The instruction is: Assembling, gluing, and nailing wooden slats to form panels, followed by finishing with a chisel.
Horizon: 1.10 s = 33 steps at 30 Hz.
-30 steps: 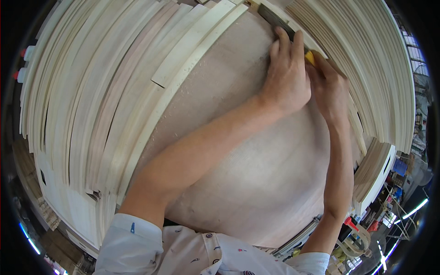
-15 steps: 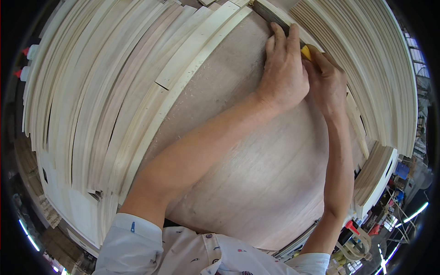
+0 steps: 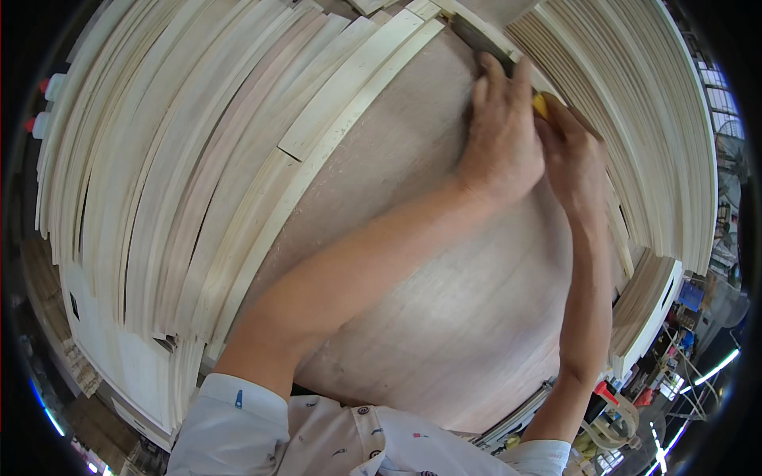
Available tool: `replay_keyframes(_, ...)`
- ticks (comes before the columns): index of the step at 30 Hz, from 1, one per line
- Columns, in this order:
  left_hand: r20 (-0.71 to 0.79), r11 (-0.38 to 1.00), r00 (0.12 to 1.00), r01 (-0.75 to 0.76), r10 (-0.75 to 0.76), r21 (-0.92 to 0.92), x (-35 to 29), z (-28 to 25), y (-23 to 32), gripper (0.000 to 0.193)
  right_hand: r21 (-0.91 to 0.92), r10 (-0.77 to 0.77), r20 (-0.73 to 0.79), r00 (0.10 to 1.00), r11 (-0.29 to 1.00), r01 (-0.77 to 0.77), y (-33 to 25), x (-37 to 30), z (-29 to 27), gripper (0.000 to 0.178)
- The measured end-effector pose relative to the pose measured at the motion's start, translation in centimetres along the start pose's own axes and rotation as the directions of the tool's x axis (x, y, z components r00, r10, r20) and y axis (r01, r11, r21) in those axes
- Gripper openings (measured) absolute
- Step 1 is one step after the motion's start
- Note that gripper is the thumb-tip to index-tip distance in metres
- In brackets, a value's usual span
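Observation:
Near the top, right of centre, a dark, long flat file (image 3: 476, 38) with a yellow handle (image 3: 540, 105) lies slantwise along the edge of a pale wooden strip. My left hand (image 3: 508, 131) presses its fingers onto the dark blade. Just to its right, my right hand (image 3: 575, 151) is closed around the yellow handle, most of which is hidden by the fingers. Both forearms reach over a broad brownish wooden panel (image 3: 397, 333), framed at its left by a pale strip (image 3: 317, 170). Fine shavings or marks dot the panel's left part.
Long pale wooden strips (image 3: 151, 159) are stacked at the left. More bundled strips (image 3: 635, 119) stand at the right, with a shorter stack (image 3: 643, 305) below them. A red-tipped clamp-like object (image 3: 607, 393) is at lower right. Red-capped white bottles (image 3: 40, 125) sit at the far left.
Both hands and the file have shifted slightly down and to the right together, along the strip's edge. The grip looks the same.

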<state>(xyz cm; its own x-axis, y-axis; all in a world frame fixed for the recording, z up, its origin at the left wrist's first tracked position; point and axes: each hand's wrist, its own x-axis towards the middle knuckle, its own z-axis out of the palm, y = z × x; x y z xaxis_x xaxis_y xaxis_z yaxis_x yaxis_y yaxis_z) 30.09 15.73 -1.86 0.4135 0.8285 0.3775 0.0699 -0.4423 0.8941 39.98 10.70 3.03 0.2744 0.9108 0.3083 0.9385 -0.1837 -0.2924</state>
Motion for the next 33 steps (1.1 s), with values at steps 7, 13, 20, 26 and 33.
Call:
replay_keyframes(7,0.011,0.999,0.999,-0.046,0.045,0.027,-1.0,0.9,0.8,0.066,0.053,0.059,0.014,0.998,0.997,-0.059,1.5,-1.2,-1.0,0.029)
replay_keyframes(13,0.076,0.999,0.997,-0.029,0.032,-0.041,-1.3,0.2,0.4,0.066,0.033,0.079,0.032,0.996,0.996,-0.08,0.8,-1.6,-1.3,0.031)
replay_keyframes(20,0.028,0.998,0.998,-0.059,0.058,0.005,-0.9,0.4,0.0,0.066,0.022,0.134,0.064,0.989,0.991,-0.136,0.6,-1.5,-1.2,0.034)
replay_keyframes(26,0.089,0.999,0.995,-0.047,0.045,0.021,-1.1,0.7,1.1,0.064,0.038,0.072,0.028,0.997,0.997,-0.073,2.4,-2.4,-1.6,0.031)
replay_keyframes(33,0.032,0.998,0.998,-0.062,0.062,0.018,-1.3,0.5,0.2,0.063,-0.026,0.064,-0.002,0.998,0.998,-0.064,1.2,-2.0,-0.9,0.031)
